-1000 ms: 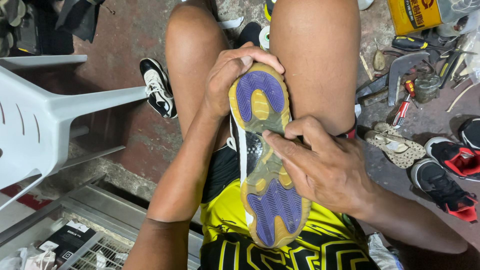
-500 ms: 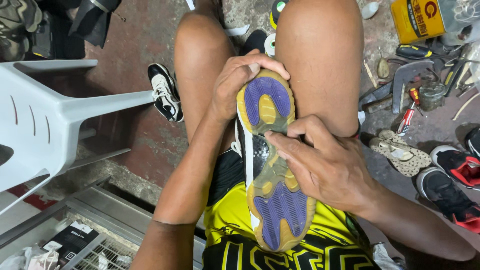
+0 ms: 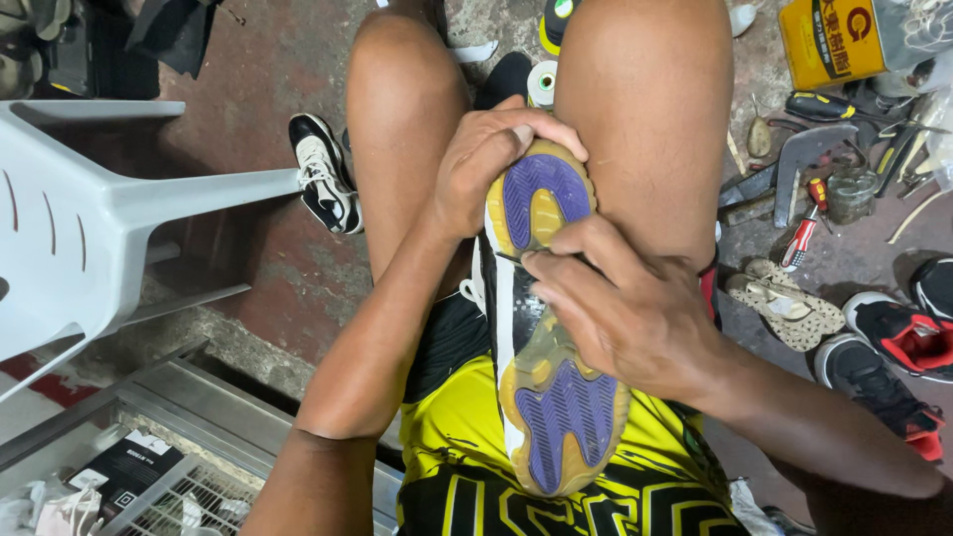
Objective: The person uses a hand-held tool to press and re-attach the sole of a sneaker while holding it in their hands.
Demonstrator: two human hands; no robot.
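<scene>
Left hand: clasps heel edge of sneaker, sole up.
Right hand: fingers pinch the sole's midsection edge.
Clearance: knees flank tightly.

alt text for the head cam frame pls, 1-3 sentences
Seen from above, a seated person holds a sneaker sole-up between bare knees, left hand gripping its toe end, right hand pressing fingers on the mid-sole. A white plastic chair stands at left; tools, a yellow can and other shoes lie on the floor at right.

Yellow rectangular tin with red label top right, small black box with white label bottom left
</scene>
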